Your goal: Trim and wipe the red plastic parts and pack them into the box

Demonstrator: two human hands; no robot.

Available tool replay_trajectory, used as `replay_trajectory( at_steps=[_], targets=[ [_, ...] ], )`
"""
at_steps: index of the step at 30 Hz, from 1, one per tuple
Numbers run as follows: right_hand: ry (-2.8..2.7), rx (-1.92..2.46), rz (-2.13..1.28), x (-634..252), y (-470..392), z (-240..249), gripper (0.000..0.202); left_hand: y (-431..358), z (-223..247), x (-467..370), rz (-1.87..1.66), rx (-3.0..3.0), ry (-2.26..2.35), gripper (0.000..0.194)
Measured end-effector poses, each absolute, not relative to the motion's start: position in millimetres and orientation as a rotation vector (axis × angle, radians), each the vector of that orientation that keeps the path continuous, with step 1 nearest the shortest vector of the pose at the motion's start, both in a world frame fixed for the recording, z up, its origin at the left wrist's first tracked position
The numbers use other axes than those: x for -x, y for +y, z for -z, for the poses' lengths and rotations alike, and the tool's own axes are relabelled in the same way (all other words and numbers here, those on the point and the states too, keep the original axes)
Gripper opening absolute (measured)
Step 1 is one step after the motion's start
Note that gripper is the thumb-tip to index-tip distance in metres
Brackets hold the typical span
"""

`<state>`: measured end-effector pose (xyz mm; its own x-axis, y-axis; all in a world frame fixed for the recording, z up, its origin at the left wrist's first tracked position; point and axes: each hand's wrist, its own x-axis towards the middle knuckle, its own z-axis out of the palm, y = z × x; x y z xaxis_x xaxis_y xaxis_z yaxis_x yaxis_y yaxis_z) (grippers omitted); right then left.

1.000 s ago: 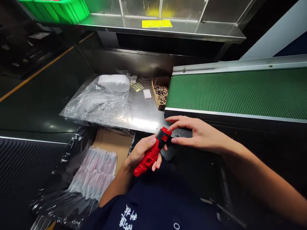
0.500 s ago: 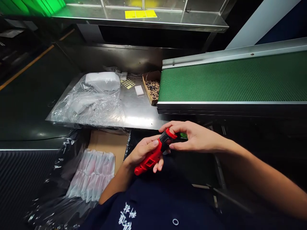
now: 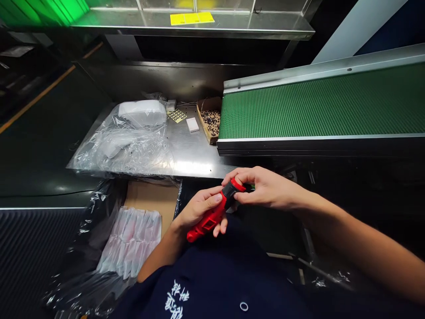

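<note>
A red-and-black handheld device [image 3: 210,220], slim and tilted, is held in front of my dark shirt. My left hand [image 3: 202,207] wraps around its red body, with the thumb lying along the top near the black section. At the upper end, my right hand [image 3: 257,185] grips the black collar and red rim between thumb and fingers. Its fingertips partly cover that end, so I cannot make out the detail there.
Beyond my hands, a metal bench [image 3: 186,153] carries clear plastic bags [image 3: 133,146], a sticker sheet [image 3: 177,115], a small white block [image 3: 192,124] and a cardboard tray [image 3: 210,126] of small black parts. A green conveyor [image 3: 315,106] runs right. Wrapped items [image 3: 133,239] lie in a lined box at left.
The device has turned slightly in my hands, and my right thumb has shifted onto the collar near the rim. The whole view has moved a little.
</note>
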<state>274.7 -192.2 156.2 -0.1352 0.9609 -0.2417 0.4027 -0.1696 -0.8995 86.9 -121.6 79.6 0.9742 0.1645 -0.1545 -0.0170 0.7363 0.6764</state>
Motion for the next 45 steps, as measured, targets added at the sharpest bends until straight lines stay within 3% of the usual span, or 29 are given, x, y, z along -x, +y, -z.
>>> replay_trajectory(
  at_steps=[4, 9, 12, 17, 21, 31, 41, 45],
  targets=[
    [-1.524, 1.671, -1.262, -270.3, -192.0, -149.6, 0.013, -124.6, -75.7, -89.7, -0.082, -0.755, 0.241, 0.043],
    [-1.466, 1.87, -0.863, -269.7, -196.1, -139.2, 0.005, -127.6, -70.5, -96.1, -0.174, -0.775, 0.273, 0.044],
    [-1.344, 1.712, -0.645, -275.1, -203.7, -138.7, 0.018, -124.2, -71.0, -95.1, -0.169, -0.808, 0.242, 0.046],
    [-1.123, 1.712, -0.384, -279.2, -213.4, -145.9, 0.02, -118.1, -71.7, -90.5, -0.153, -0.797, 0.218, 0.043],
    [-1.169, 1.75, -0.498, -277.5, -212.4, -146.5, 0.023, -117.0, -69.8, -90.4, -0.139, -0.784, 0.2, 0.043],
    [-1.003, 1.452, -1.271, -262.0, -199.0, -122.6, 0.053, -118.4, -68.0, -94.8, -0.185, -0.732, 0.198, 0.04],
    [-1.228, 1.49, -1.271, -282.9, -202.9, -123.8, 0.053, -116.1, -68.5, -96.5, -0.108, -0.686, 0.227, 0.04],
    [-1.248, 1.756, -1.015, -271.1, -197.0, -122.9, 0.05, -115.4, -70.9, -100.3, -0.115, -0.772, 0.288, 0.042]
  ],
)
